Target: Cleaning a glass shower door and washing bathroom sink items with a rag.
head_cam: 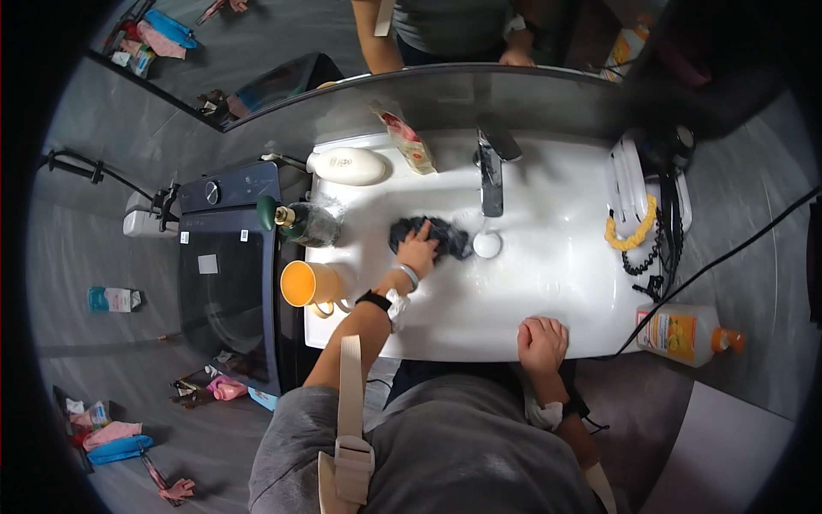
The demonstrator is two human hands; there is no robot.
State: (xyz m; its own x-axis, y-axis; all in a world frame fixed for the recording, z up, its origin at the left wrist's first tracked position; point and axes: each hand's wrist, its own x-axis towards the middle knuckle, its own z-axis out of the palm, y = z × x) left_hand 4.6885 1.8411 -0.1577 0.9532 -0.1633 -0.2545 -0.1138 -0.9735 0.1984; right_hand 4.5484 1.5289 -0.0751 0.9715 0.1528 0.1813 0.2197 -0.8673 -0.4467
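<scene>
A wet bundle of dark cloth lies in the white washbasin, left of the white round drain plug. My left hand presses down on the cloth from above, its fingers apart. The fingertips partly sink into the dark folds. Over the plug reaches a chrome faucet, and a thin stream of water seems to run from its spout. My right hand rests on the basin's front rim with its fingers curled in and nothing visible inside them.
Along the basin's left side stand an orange mug, a green-topped pump bottle and a white bottle. A packet leans behind. At right are a yellow hair tie, a black cable and a soap bottle. A washing machine stands left.
</scene>
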